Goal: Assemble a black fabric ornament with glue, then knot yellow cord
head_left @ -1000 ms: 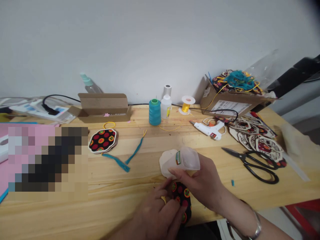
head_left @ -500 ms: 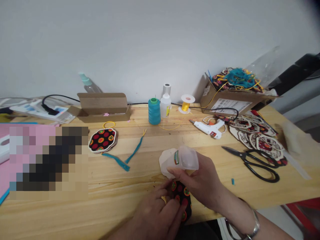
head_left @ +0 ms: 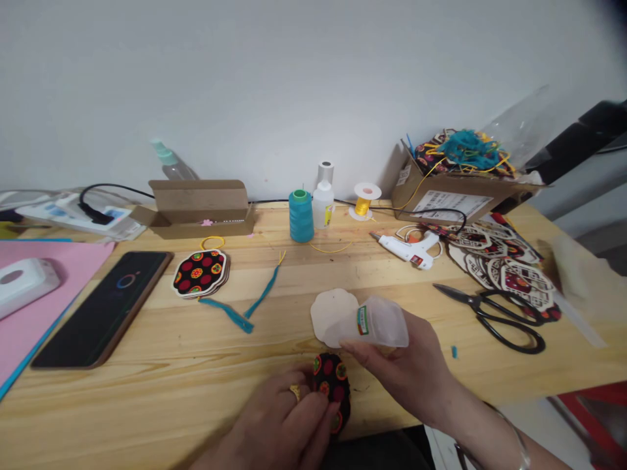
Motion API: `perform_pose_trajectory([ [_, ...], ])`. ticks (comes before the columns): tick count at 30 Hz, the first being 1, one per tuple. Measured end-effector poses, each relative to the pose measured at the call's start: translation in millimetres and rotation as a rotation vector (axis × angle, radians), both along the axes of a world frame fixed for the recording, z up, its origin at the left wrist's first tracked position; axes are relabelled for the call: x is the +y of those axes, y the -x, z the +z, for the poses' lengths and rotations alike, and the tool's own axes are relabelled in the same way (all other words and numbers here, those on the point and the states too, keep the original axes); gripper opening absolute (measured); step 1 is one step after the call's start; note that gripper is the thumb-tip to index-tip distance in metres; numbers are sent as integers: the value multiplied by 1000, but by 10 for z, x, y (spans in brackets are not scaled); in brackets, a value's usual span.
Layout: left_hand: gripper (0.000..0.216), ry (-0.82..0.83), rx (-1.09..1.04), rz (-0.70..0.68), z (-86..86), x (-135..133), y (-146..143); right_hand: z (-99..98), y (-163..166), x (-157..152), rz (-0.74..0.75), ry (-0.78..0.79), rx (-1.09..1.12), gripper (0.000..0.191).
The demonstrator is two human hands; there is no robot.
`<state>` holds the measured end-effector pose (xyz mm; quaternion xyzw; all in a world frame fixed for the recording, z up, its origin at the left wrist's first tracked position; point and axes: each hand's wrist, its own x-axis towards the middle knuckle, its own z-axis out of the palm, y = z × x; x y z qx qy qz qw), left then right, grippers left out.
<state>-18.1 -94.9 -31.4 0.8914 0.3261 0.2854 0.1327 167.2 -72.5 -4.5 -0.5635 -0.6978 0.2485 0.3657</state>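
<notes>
The left grip [head_left: 289, 411] pinches the patch [head_left: 332, 376]; the right grip [head_left: 416, 369] wraps the tilted bottle [head_left: 385, 324]. The blank [head_left: 327, 309] lies beyond the left grip. Seemingly bottle work, tip unclear; next calls for steady pinching.

Near the worktop's [head_left: 161, 405] front edge, the left hand [head_left: 281, 418] hides part of a black floral fabric piece [head_left: 332, 385]. A translucent plastic bottle [head_left: 386, 324], its label [head_left: 362, 320] unreadably small, partly covers a cream scalloped piece [head_left: 329, 313]. The view's left edge cuts off a rounded white plastic device [head_left: 29, 287].
</notes>
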Motion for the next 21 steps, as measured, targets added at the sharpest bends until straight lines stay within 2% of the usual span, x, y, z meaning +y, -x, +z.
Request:
perform_pose_trajectory([
  [5, 22, 50, 100, -51, 61, 71, 149, -19, -36, -49, -28, 13, -7, 13],
  [10, 15, 159, 187, -147, 53, 96, 230, -35, -46, -48, -74, 3, -2, 16],
  [21, 15, 115, 140, -176, 67, 144, 124, -37, -1, 0, -39, -37, 4, 16],
])
